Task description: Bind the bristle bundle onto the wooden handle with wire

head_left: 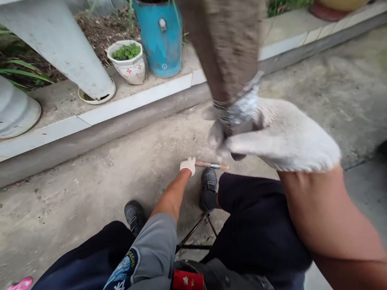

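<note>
My right hand (281,135), in a white knit glove, is raised close to the camera and closed around the wire-bound neck of a brown fibrous bundle (229,48) that fans upward like a broom head. My left hand (188,165), also gloved, reaches down to the concrete ground and is closed on the end of a thin brown stick (211,164) lying there, just ahead of my right shoe (209,189). My left shoe (134,215) is lower left. I am seated, knees apart.
A raised tiled kerb (136,102) runs across the back, carrying a white flowered pot (128,62) with green plants, a blue barrel (161,38) and white columns (60,48). Thin metal legs of a stool (196,231) show between my legs. Bare concrete lies left and right.
</note>
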{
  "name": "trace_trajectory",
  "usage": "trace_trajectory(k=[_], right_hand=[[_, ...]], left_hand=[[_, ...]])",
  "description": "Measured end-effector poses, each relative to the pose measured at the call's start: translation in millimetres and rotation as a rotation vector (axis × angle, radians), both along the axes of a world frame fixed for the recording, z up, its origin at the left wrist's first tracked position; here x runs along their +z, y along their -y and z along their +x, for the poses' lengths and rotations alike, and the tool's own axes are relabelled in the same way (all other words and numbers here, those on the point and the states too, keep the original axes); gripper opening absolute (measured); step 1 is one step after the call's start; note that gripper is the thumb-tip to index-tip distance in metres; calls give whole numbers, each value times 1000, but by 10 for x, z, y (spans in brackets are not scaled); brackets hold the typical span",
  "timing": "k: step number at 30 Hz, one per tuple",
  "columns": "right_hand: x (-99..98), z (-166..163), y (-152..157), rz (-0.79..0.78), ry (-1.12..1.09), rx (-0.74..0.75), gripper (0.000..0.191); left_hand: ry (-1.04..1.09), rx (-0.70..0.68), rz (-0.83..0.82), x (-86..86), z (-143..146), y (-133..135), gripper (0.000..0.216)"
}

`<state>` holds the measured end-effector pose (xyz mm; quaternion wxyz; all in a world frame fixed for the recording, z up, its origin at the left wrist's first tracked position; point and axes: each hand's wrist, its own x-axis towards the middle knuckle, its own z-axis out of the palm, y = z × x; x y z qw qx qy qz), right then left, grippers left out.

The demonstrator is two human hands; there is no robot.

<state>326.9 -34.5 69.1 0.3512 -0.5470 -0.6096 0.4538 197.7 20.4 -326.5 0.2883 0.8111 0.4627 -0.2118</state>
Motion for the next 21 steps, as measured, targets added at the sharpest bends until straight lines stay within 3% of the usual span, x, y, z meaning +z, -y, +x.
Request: trace_trajectory(k=[4, 7, 10, 13, 16, 21], right_hand=[[-74, 20, -21, 4, -133, 21, 26], [-60, -16, -32, 30, -110, 14, 21], [-17, -50, -44, 77, -45, 35, 21], [5, -86, -58, 129, 24, 39, 20], [25, -161, -80, 189, 42, 23, 23], [139, -344, -144, 233, 298, 22, 30]], left_hand=[[21, 19, -14, -39, 91, -17, 44], [-9, 12, -41, -97, -29, 37, 40], [-100, 29, -61, -179, -370, 24, 42], [-197, 78, -30, -162, -939, -114, 35], [-284, 157, 30, 46, -1619, -297, 33], [-339, 284, 56, 666, -2459, -582, 38]])
